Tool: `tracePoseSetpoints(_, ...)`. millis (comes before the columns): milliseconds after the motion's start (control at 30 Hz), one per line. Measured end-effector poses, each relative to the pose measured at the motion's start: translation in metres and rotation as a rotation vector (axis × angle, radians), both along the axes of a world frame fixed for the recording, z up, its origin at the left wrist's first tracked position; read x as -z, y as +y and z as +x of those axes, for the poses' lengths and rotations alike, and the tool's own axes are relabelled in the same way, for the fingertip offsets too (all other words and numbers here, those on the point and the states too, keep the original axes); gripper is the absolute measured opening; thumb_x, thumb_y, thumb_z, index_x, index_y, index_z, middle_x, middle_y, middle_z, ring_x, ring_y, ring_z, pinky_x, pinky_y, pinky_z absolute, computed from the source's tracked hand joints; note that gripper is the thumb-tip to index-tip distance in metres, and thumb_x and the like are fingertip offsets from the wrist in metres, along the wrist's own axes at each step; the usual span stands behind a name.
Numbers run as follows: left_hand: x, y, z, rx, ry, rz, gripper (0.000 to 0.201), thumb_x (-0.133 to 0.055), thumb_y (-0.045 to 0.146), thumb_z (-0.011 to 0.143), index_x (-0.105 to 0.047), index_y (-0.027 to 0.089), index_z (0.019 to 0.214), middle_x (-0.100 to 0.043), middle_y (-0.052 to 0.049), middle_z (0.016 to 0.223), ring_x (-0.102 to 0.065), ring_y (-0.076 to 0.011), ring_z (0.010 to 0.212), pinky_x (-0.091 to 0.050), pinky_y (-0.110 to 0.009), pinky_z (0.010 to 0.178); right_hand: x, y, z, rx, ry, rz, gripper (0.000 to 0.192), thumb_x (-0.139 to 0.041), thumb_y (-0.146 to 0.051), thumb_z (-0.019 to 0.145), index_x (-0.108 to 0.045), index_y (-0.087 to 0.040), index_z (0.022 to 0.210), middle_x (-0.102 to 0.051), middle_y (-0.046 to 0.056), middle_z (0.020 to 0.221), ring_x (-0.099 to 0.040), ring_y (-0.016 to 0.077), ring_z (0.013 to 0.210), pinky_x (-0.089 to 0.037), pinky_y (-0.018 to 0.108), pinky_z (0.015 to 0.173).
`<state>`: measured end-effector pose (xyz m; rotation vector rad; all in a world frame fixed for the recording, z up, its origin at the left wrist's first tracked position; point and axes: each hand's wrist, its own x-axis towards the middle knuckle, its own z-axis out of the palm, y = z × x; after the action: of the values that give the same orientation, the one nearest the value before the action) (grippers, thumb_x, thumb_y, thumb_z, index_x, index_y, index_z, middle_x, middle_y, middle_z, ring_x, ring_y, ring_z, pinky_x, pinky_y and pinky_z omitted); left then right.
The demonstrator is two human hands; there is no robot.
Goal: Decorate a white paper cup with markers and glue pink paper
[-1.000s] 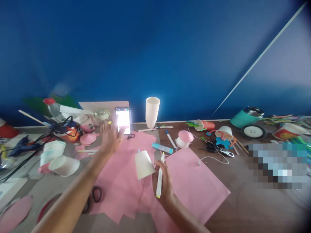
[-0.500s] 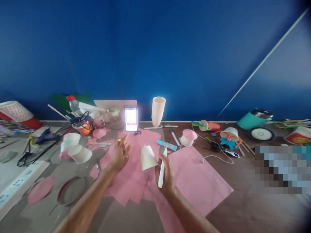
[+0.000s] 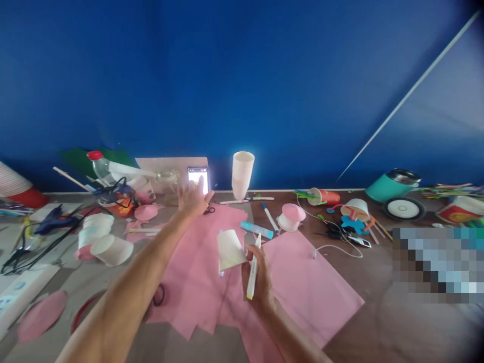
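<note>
My left hand [image 3: 193,199] reaches to the phone [image 3: 204,177] propped at the back, its fingers over the lit screen. A small yellow marker cap [image 3: 195,185] shows blurred among those fingers. My right hand [image 3: 259,276] is closed around a white marker [image 3: 253,272] with yellow ends, its tip pointing up and away. At that hand's fingertips is a tilted white paper cup [image 3: 230,250], which they appear to grip by its edge. Beneath lie pink paper sheets [image 3: 189,292].
A stack of white cups [image 3: 242,174] stands against the blue wall. A glue stick [image 3: 257,230], a blue marker [image 3: 270,218] and a pink-topped cup [image 3: 291,217] lie beyond my right hand. Cups [image 3: 112,250], a power strip [image 3: 22,287] and scissors [image 3: 159,295] are at left.
My left hand has moved forward from above the pink paper to the phone screen. My right hand stays with the marker and cup, the cup slightly turned. The view has shifted a little.
</note>
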<state>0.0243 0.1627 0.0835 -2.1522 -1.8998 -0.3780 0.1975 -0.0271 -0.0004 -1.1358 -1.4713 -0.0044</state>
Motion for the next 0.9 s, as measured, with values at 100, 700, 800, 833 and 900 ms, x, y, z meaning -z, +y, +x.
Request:
tracePoseSetpoints(100,0.000,0.014,0.001,-0.002,0.011,0.001,0.069,-0.035,0.054,0.094,-0.032,0.014,0.151,-0.056,-0.024,0.126,-0.051,-0.0405,0.118,-0.026,-0.055,0.105,-0.002,0.000,0.002,-0.027,0.015,-0.015,0.043,-0.047,-0.003,0.086,-0.048,-0.020,0.125,-0.056,0.004,0.089,-0.056,0.0173,0.075,-0.052,0.032,0.067)
tracePoseSetpoints(700,-0.012,0.010,-0.005,0.039,-0.205,0.037,0.064,-0.041,0.051,0.092,-0.043,0.013,0.144,-0.058,-0.023,0.124,-0.048,-0.0392,0.121,-0.030,-0.056,0.105,0.000,0.003,0.002,0.047,0.019,0.003,0.042,-0.047,-0.002,0.085,-0.050,-0.020,0.123,-0.057,0.004,0.084,-0.056,0.0176,0.072,-0.053,0.033,0.067)
tracePoseSetpoints(800,-0.009,-0.044,-0.014,0.138,-0.668,0.010,0.057,-0.031,0.050,0.095,-0.052,0.016,0.137,-0.065,-0.014,0.109,-0.057,-0.0289,0.105,-0.042,-0.048,0.100,-0.004,0.002,0.002,0.070,0.012,0.019,0.043,-0.048,-0.003,0.086,-0.049,-0.020,0.125,-0.060,0.005,0.087,-0.058,0.0180,0.072,-0.054,0.034,0.066)
tracePoseSetpoints(833,-0.004,-0.068,-0.016,0.161,-0.878,-0.049,0.056,-0.031,0.053,0.095,-0.057,0.018,0.131,-0.066,-0.011,0.103,-0.059,-0.0262,0.098,-0.046,-0.045,0.096,-0.005,0.002,0.002,0.065,0.007,0.021,0.044,-0.049,-0.003,0.086,-0.049,-0.019,0.126,-0.060,0.005,0.088,-0.058,0.0181,0.073,-0.054,0.034,0.067)
tracePoseSetpoints(900,0.010,-0.117,-0.016,0.135,-1.325,-0.182,0.056,-0.038,0.061,0.092,-0.065,0.019,0.117,-0.065,-0.007,0.091,-0.062,-0.0229,0.089,-0.050,-0.043,0.092,-0.008,-0.001,0.001,0.057,-0.001,0.038,0.045,-0.048,-0.002,0.086,-0.048,-0.019,0.127,-0.061,0.006,0.091,-0.060,0.0190,0.076,-0.055,0.035,0.069)
